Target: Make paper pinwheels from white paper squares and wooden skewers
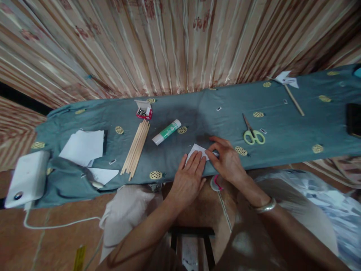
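Observation:
A small piece of white paper [195, 148] lies near the front edge of the cloth-covered table. My left hand [187, 177] rests on it, fingers stretched out flat and pressing down. At the paper's right side, my right hand [225, 160] has its thumb and bent fingers closed on the edge; part of that edge is hidden by the fingers. Just beyond my left hand lies a green and white glue stick [167, 132]. To the right of my right hand are scissors [254, 137] with pale green handles, blades pointing away.
Thin wooden sticks [135, 148] lie left of the glue stick, below an open red box of small metal pieces [144, 111]. White paper sheets [83, 146] and a white device [28, 178] with a cable sit left. A paper pinwheel on a stick [293, 99] lies far right.

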{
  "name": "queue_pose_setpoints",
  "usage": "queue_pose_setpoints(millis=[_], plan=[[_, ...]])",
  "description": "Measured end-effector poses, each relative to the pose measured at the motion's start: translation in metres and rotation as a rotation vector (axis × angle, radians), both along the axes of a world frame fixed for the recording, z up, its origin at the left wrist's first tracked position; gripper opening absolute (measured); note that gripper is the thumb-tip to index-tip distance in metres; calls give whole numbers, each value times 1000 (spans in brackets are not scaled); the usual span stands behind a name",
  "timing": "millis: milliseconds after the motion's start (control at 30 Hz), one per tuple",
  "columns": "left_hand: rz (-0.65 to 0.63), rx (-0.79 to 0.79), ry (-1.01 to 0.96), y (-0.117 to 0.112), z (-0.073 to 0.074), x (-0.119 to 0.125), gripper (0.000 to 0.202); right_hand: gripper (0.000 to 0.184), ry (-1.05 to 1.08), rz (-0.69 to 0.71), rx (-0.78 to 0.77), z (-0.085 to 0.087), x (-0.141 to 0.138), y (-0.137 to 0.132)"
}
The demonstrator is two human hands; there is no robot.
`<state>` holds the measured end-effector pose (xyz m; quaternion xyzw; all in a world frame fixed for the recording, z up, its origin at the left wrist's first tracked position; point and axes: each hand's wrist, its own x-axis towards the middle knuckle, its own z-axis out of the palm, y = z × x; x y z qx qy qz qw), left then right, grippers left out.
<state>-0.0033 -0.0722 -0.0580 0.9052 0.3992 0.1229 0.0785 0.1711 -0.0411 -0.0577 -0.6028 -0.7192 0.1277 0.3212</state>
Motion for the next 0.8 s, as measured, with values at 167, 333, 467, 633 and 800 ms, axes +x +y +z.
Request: queue_pose_setpoints(millis=[167,333,467,633,800], plan=[[-1,16,29,0,-1,0,58,17,-4,-26,6,-1,0,-7],[-8,35,53,0,-3,0,58,23,0,-23,15,-7,2,-15],[-11,40,66,-3,-3,-8,55,25,-18,-13,20,-10,5,-17],[38,64,87,-10,-3,-28,54,19,-12,-30,37,-12,15,-19],[85,45,136,-20,0,-46,57,18,-17,-29,54,-15,22,-20]])
